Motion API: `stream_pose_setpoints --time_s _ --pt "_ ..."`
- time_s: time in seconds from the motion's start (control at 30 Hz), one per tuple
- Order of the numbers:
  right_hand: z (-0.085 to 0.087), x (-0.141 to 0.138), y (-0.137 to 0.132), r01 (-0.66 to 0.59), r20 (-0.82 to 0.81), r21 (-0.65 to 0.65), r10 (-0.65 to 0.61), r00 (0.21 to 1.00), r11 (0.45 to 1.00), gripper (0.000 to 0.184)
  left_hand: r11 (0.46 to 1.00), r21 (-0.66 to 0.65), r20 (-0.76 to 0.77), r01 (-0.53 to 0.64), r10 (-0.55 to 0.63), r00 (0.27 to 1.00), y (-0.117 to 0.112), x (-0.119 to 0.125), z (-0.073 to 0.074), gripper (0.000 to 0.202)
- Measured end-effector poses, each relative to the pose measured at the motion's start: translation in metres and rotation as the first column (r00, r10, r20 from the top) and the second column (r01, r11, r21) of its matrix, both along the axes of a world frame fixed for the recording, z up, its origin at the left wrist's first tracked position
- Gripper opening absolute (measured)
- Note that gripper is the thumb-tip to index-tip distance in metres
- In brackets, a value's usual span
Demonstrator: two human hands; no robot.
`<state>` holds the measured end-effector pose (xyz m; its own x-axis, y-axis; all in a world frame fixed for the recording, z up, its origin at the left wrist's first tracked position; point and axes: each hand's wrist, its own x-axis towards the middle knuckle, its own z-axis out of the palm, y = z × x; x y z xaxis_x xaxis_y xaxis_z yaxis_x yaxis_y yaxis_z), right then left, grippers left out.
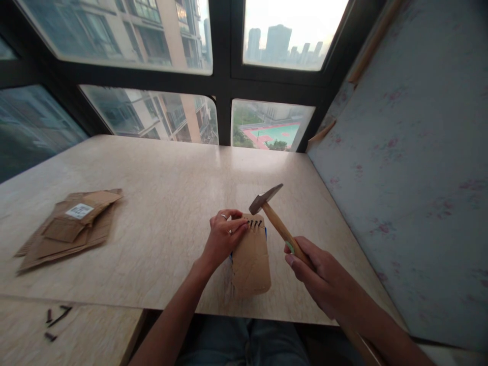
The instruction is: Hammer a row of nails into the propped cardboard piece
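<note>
My right hand [312, 269] grips the wooden handle of a hammer [280, 223]. The hammer's metal head hovers just above and beyond a cardboard-topped block [251, 264] on the tabletop. Several dark nails [255, 223] stand in a row near the block's far edge, leaning slightly. With a ring on one finger, my left hand [224, 234] rests at the block's far left corner. Its thumb and fingertip pinch at the leftmost nail, partly hiding it. Blue edges show beneath the cardboard at both sides.
Flattened brown cardboard packaging [76, 223] with a white label lies at the left. A few loose dark nails [49, 316] are on the lower left surface [91, 335]. Windows [224, 122] border the far side, and a flowered wall [404, 178] rises at the right.
</note>
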<state>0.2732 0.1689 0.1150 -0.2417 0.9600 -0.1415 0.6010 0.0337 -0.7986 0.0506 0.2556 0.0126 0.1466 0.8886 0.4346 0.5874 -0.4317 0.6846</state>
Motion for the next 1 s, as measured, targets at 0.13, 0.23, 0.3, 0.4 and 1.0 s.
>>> stream_pose_setpoints --time_s 0.13,0.23,0.3,0.4,1.0 --pt "-0.008 0.0 -0.006 -0.023 -0.003 -0.054 0.022 1.0 0.998 0.023 0.999 -0.026 0.073 0.02 -0.018 0.997 -0.001 0.001 0.002 0.011" --pt "-0.012 0.001 -0.01 -0.004 -0.034 -0.06 0.002 0.999 0.998 0.025 0.998 -0.046 0.101 0.035 -0.03 0.994 -0.002 0.0 0.006 0.013" --pt "-0.013 0.002 -0.012 0.021 -0.061 -0.054 -0.024 0.998 0.998 0.025 0.998 -0.046 0.12 0.034 -0.028 0.992 -0.004 -0.003 0.007 0.016" --pt "-0.014 0.003 -0.015 0.049 -0.097 -0.061 -0.055 0.994 0.997 0.025 1.0 -0.031 0.146 -0.003 0.007 0.989 -0.006 -0.01 0.008 0.019" --pt "-0.007 -0.005 0.001 -0.037 0.021 0.001 0.037 0.999 0.999 0.023 0.998 0.006 0.263 0.069 -0.068 0.962 0.008 0.004 -0.01 0.009"
